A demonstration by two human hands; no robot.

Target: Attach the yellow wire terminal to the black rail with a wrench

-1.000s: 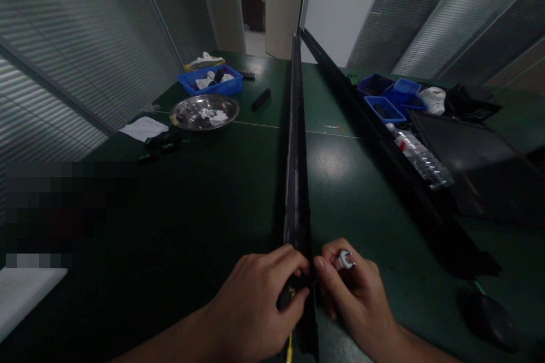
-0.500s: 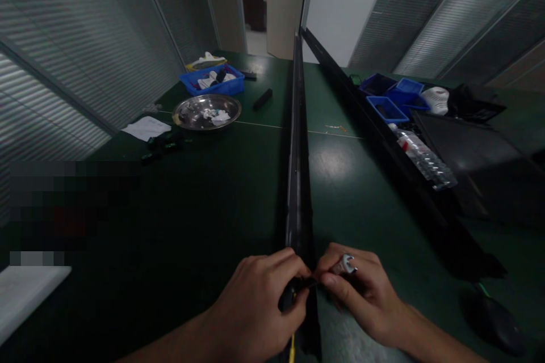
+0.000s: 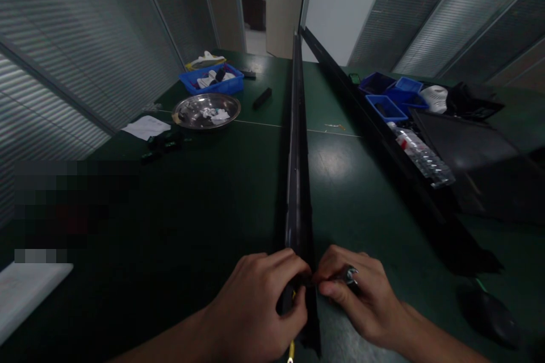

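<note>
Black rail [image 3: 298, 187] runs under the curled left hand [image 3: 264, 298], hold unclear from here; beside the rail, the right hand [image 3: 369, 292] clasps a silver-tipped tool [image 3: 351, 275].

Bowl [image 3: 189, 115] left of centre rail [image 3: 297, 181], tray [image 3: 219, 88] behind bowl, bottle [image 3: 423, 156] right of rail

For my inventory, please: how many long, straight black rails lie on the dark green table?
2. The middle rail runs forward from the left hand; the right rail passes beside the clear plastic bottle.
</note>
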